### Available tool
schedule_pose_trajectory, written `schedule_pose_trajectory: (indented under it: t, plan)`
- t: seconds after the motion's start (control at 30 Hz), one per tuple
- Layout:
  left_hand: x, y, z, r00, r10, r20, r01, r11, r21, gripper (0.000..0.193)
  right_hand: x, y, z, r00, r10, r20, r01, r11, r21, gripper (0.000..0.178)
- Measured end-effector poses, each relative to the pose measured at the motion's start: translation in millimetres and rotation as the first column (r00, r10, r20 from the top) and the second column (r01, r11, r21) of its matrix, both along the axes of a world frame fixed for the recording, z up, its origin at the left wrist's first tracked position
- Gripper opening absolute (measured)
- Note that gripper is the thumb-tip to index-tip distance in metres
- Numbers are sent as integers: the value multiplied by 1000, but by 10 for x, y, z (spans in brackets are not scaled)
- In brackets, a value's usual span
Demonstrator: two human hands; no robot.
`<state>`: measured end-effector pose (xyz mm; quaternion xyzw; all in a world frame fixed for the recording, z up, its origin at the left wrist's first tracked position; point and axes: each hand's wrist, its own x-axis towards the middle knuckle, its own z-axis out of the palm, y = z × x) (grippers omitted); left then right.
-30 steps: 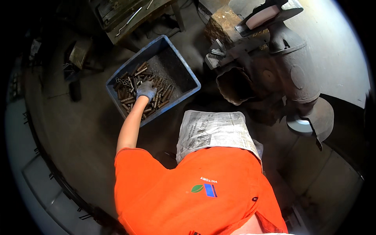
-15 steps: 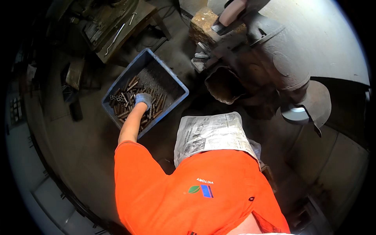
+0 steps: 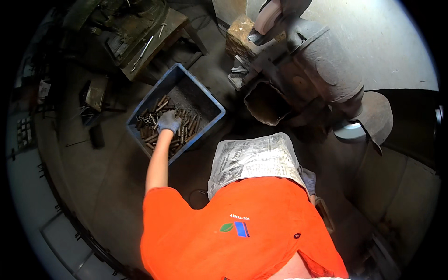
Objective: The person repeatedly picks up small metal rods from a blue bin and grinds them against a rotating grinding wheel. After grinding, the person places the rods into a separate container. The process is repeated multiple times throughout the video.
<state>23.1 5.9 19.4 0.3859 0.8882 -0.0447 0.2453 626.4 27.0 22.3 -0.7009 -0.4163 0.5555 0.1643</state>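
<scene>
A blue plastic bin (image 3: 201, 83) stands on the floor ahead and to the left, partly filled with short brown metal tubes (image 3: 190, 129). My left hand (image 3: 169, 121), in a blue-grey glove, reaches in and rests on the pile; its fingertips are lost among the tubes, and any grip is hidden. My right hand (image 3: 308, 180), gloved alike, hangs low at my right side beside a newspaper sheet (image 3: 254, 156) spread over my lap. Its fingers are partly covered and too dark to make out.
A grinding machine with a wheel (image 3: 268, 17) and a ragged-edged opening (image 3: 267, 103) stands ahead right; another disc (image 3: 350, 130) sits further right. A work table (image 3: 175, 22) with a long metal rod (image 3: 142, 53) is at the upper left. A stone block (image 3: 240, 33) lies by the machine.
My left hand has shifted slightly within the bin, with more of the glove's back showing. My right hand has come further into view beside the newspaper. The whole view has shifted a little.
</scene>
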Motion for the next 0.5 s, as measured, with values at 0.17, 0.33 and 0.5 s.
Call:
schedule_pose_trajectory:
  t: [0.17,0.33,0.5]
  plan:
    - [365,-224,-411,961,-239,141,226,969,97,31,-38,73,114,997,-55,-60,56,998,11,24]
    - [386,206,455,536,18,844,-582,732,355,23,295,-42,77,994,-112,0,110,978,178,21]
    - [1401,970,1352,94,-240,966,-455,853,256,38,-493,422,1393,977,204,68,-209,823,529,23]
